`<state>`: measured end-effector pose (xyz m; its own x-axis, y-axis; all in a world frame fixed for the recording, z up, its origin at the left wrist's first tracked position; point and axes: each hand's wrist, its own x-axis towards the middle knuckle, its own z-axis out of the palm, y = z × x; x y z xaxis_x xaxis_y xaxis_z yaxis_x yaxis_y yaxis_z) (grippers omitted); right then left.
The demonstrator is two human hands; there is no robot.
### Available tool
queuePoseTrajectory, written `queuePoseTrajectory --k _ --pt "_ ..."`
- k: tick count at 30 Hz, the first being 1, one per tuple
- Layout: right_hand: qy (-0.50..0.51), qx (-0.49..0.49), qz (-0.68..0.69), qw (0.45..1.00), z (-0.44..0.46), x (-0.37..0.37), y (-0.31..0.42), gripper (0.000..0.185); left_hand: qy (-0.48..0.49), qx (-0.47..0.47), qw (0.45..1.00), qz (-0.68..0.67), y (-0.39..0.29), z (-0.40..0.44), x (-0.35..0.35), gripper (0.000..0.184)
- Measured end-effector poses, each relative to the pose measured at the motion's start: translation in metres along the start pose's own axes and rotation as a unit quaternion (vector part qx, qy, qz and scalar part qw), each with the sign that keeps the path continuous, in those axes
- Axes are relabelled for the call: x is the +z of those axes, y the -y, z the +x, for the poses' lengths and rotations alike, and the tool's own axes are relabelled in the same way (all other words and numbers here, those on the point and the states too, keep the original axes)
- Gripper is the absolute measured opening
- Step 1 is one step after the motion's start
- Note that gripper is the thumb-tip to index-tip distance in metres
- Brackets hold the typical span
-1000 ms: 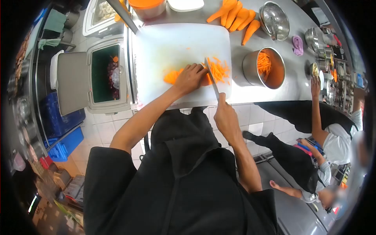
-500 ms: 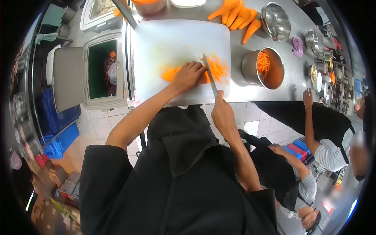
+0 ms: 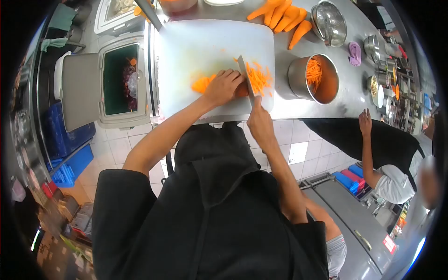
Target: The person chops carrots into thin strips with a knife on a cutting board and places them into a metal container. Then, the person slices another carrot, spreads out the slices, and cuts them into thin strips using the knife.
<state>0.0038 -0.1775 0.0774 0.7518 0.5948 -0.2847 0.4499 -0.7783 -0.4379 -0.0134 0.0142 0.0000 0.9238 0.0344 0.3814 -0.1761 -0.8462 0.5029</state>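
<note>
My right hand [image 3: 259, 122] is closed round the handle of a knife [image 3: 246, 77], whose blade stands over the white cutting board [image 3: 186, 46]. Against the left side of the blade, my left hand [image 3: 224, 87] presses down with bent fingers on orange carrot pieces. Sliced carrot [image 3: 201, 84] shows to the left of that hand. Thin carrot strips [image 3: 259, 79] lie to the right of the blade. A metal pot [image 3: 298, 77] with more carrot strips inside stands right of the board.
Whole peeled carrots [image 3: 301, 32] and metal strainers [image 3: 329, 23] lie at the back. A purple cloth [image 3: 354, 53] and small bowls are farther right. An open bin [image 3: 123, 121] stands left of the counter. One co-worker [image 3: 396, 182] is at the right; another is partly hidden behind my right arm.
My right hand and the knife have moved slightly up and left. The second co-worker has moved behind my right arm. The other co-worker's hand has shifted away from the bowls.
</note>
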Motion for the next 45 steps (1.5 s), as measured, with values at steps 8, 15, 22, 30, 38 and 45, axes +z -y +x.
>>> queuePoseTrajectory --k 8,15,22,30,38,45 --pt "0.02 -0.001 0.015 1.0 -0.018 -0.009 0.003 0.035 -0.031 0.01 0.999 -0.012 -0.001 -0.007 0.007 0.034" --pt "-0.008 -0.024 0.018 1.0 -0.008 0.001 -0.007 0.029 0.002 -0.011 1.0 -0.017 -0.005 0.003 -0.011 0.024" --pt "0.017 -0.011 0.002 1.0 -0.016 -0.025 0.018 0.028 0.001 0.0 1.0 0.005 -0.003 -0.012 -0.003 0.024" --pt "0.027 0.022 0.01 0.999 -0.016 -0.009 0.012 0.034 0.017 0.006 1.0 0.004 -0.002 -0.015 -0.004 0.037" --pt "0.043 0.027 0.003 0.999 -0.028 -0.03 0.023 0.037 -0.008 0.007 1.0 -0.019 -0.001 -0.012 -0.007 0.034" --pt "0.017 -0.023 -0.021 0.999 0.005 -0.025 0.02 0.042 0.008 0.0 1.0 -0.013 -0.002 -0.012 -0.008 0.034"
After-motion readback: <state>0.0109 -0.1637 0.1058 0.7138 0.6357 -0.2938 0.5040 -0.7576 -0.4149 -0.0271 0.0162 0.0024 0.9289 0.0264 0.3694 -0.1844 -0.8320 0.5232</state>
